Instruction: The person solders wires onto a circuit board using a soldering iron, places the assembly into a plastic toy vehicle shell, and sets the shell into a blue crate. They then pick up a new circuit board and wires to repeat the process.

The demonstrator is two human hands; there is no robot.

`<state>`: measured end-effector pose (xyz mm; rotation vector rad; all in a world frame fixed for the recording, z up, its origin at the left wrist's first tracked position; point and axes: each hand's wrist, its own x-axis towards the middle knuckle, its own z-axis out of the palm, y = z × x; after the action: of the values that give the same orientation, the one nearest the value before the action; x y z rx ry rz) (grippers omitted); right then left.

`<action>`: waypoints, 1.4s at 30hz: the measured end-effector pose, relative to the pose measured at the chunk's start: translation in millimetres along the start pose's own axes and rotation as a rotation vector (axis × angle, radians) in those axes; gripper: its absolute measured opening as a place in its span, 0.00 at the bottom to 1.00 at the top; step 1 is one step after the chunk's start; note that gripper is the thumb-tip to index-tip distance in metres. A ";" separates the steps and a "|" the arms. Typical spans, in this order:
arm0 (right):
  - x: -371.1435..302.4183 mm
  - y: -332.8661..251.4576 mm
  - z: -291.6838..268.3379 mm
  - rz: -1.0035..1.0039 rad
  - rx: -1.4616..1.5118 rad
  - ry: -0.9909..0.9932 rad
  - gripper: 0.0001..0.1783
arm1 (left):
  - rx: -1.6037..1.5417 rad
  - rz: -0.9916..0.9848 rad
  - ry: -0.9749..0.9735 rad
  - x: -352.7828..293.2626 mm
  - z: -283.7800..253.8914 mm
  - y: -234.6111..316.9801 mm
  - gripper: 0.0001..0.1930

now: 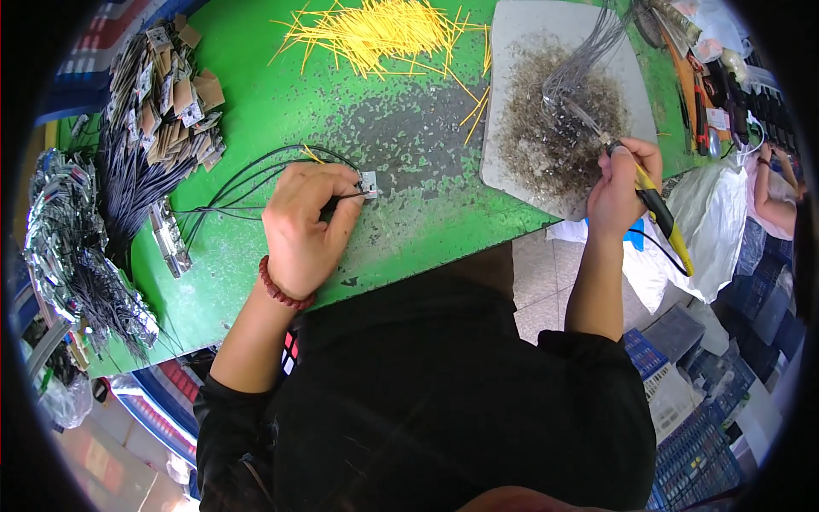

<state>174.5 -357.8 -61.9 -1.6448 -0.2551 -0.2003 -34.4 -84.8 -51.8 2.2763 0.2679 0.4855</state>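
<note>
My left hand (307, 218) rests at the middle of the green table with thumb and fingers pinched on a black cable (348, 195). Its end meets a small white circuit board (369, 184) beside my fingertips. Thin black wires loop leftward from under the hand, and a bit of yellow tubing (314, 154) shows above the knuckles. In my right hand (625, 189) is a yellow and black soldering iron (661, 213), its tip pointing up and left over the stained grey board (503, 141). Thin solder wire (567, 77) hangs in strands near that tip.
Yellow tubes (375, 34) lie heaped at the table's far side. Bundles of wired parts (162, 102) and silvery wrapped bundles (64, 222) crowd the left. A metal strip (171, 239) lies near them. Tools (701, 111) stand at the right; blue crates (695, 461) are lower right.
</note>
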 end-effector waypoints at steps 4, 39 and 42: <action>1.1 0.7 0.5 0.017 0.013 -0.004 0.04 | 0.005 -0.005 0.011 0.3 0.8 0.9 0.07; -113.5 -30.2 76.3 0.076 0.217 -0.582 0.12 | 0.007 0.044 0.096 -4.6 2.6 -11.1 0.04; -113.6 -30.5 77.4 0.086 0.184 -0.577 0.11 | 0.001 0.040 0.096 -4.9 2.0 -10.9 0.04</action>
<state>55.2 -283.5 -71.7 -1.4958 -0.6188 0.3617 -38.4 -80.3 -62.3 2.2662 0.2711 0.6168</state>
